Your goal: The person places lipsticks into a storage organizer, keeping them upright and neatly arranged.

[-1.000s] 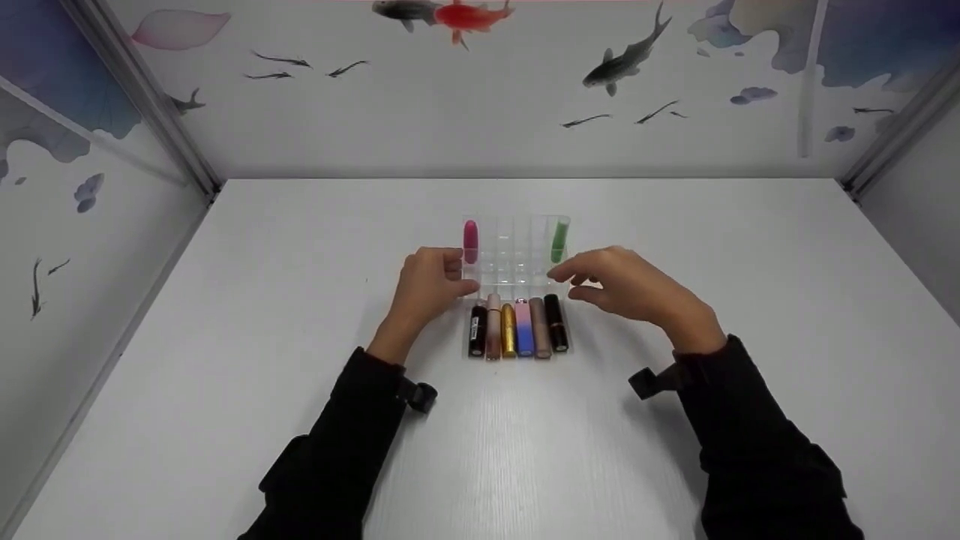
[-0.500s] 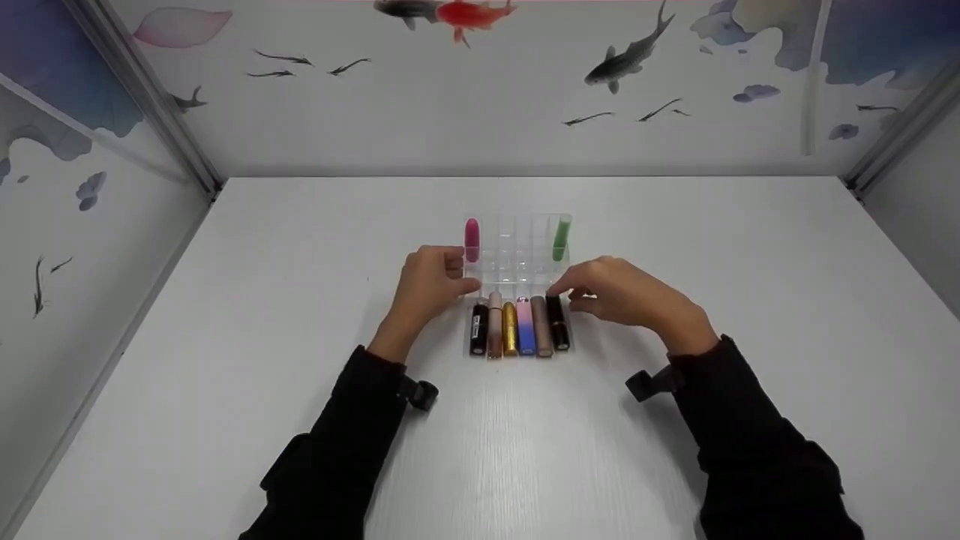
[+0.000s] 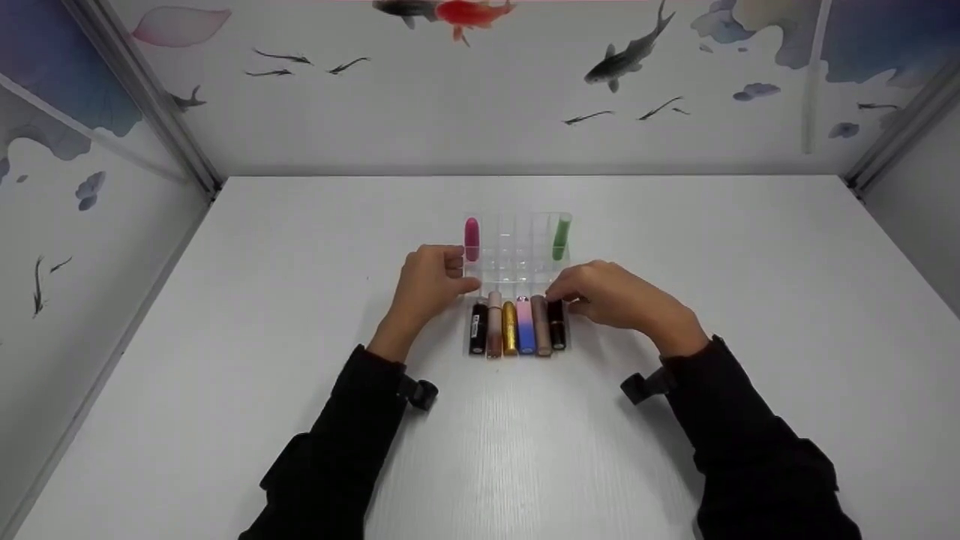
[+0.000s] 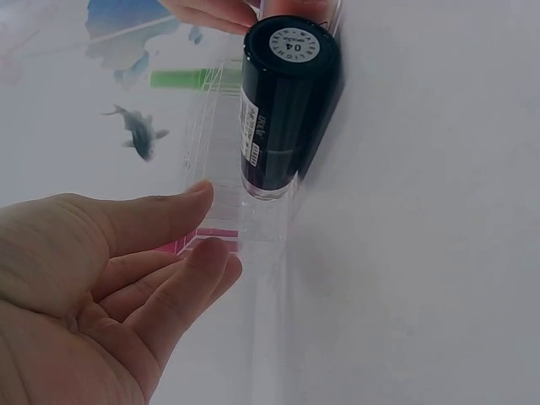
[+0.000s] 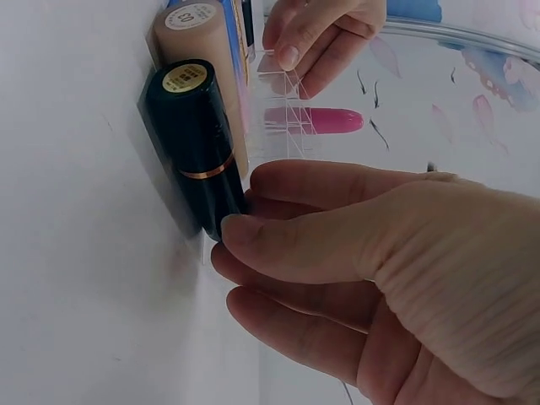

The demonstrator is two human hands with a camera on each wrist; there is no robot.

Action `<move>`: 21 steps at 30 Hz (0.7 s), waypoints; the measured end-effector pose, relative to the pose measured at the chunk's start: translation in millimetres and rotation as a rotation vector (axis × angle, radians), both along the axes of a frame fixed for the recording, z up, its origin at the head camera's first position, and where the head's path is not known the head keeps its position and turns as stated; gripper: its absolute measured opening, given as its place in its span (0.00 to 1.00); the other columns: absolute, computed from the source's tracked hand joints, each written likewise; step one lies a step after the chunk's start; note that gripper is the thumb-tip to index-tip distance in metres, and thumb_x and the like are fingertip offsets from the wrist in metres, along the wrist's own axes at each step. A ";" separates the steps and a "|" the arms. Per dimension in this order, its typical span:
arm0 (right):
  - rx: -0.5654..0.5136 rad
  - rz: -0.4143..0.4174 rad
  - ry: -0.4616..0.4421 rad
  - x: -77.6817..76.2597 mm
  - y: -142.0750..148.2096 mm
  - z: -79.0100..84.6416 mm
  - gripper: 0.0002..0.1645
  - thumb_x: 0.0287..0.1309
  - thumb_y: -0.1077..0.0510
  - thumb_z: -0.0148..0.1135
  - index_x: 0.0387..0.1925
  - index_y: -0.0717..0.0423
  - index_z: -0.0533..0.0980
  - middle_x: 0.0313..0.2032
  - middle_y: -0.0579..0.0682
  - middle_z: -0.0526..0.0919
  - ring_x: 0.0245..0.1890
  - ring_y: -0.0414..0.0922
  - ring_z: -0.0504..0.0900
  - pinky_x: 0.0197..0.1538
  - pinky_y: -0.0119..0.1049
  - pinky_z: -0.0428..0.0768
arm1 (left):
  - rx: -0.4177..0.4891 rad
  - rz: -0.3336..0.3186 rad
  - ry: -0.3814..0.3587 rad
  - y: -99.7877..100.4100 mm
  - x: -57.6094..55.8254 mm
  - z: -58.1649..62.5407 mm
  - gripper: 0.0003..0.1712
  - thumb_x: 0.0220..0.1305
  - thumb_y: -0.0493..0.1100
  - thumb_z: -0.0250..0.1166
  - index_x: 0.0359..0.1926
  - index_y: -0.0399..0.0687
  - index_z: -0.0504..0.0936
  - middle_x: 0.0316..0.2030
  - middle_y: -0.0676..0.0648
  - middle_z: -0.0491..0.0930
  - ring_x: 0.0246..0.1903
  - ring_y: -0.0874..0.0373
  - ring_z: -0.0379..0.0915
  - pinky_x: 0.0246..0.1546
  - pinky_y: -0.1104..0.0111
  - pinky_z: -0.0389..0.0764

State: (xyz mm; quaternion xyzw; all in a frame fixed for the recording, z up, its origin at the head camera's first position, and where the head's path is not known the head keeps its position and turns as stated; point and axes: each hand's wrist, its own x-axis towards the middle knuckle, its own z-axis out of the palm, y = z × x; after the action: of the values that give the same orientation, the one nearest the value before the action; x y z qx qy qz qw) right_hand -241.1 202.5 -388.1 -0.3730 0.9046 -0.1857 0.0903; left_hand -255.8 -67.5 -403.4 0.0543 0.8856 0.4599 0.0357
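Note:
A clear compartment organizer (image 3: pixel 510 266) stands mid-table, holding an upright pink lipstick tube (image 3: pixel 472 240) and a green tube (image 3: pixel 562 237) at its back corners. My left hand (image 3: pixel 431 283) holds the organizer's left side, thumb toward the front and fingers curled along the side. My right hand (image 3: pixel 619 296) pinches the far end of a black lipstick (image 5: pixel 198 143) with a gold band, thumb (image 5: pixel 278 245) on top. This lipstick lies at the right end of a row in front of the organizer.
Along the row lie a black labelled tube (image 4: pixel 287 101), a pinkish-brown tube (image 3: pixel 494 326), a gold tube (image 3: pixel 510 328), a pink-and-blue tube (image 3: pixel 525 326) and a taupe tube (image 3: pixel 541 326). Panels with painted fish (image 3: pixel 630 60) surround the white table (image 3: pixel 300 247).
My right hand has come down and toward me from the organizer's front right to the black lipstick, which has turned slightly straighter. The left hand has stayed in place.

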 end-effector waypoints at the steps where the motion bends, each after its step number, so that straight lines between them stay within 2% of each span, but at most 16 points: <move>1: 0.006 -0.005 0.006 0.0 -0.2 -0.5 0.21 0.57 0.79 0.63 0.48 0.60 0.86 0.48 0.53 0.88 0.51 0.49 0.85 0.54 0.46 0.82 | 0.001 -0.001 0.002 -0.2 0.2 0.0 0.32 0.57 0.36 0.77 0.62 0.34 0.79 0.52 0.38 0.84 0.50 0.50 0.83 0.52 0.63 0.81; 13: 0.018 -0.019 0.056 1.4 -2.1 -3.9 0.21 0.57 0.80 0.61 0.46 0.60 0.87 0.47 0.52 0.87 0.52 0.51 0.84 0.56 0.46 0.81 | -0.041 0.003 0.033 0.1 1.9 0.3 0.33 0.56 0.37 0.78 0.62 0.35 0.79 0.51 0.39 0.85 0.49 0.51 0.83 0.52 0.63 0.82; 21: 0.025 -0.015 0.061 1.6 -2.2 -4.7 0.21 0.57 0.80 0.62 0.45 0.60 0.87 0.46 0.53 0.87 0.50 0.51 0.85 0.55 0.46 0.82 | -0.032 -0.002 0.028 -0.4 2.2 0.5 0.32 0.57 0.37 0.77 0.62 0.34 0.78 0.52 0.38 0.84 0.51 0.50 0.83 0.53 0.63 0.81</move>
State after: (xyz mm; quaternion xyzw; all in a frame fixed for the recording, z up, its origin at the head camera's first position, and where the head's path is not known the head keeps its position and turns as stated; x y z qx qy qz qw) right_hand -239.5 200.3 -392.8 -0.3707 0.9119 -0.1635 0.0659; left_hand -253.6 -67.9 -402.8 0.0609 0.8932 0.4448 0.0245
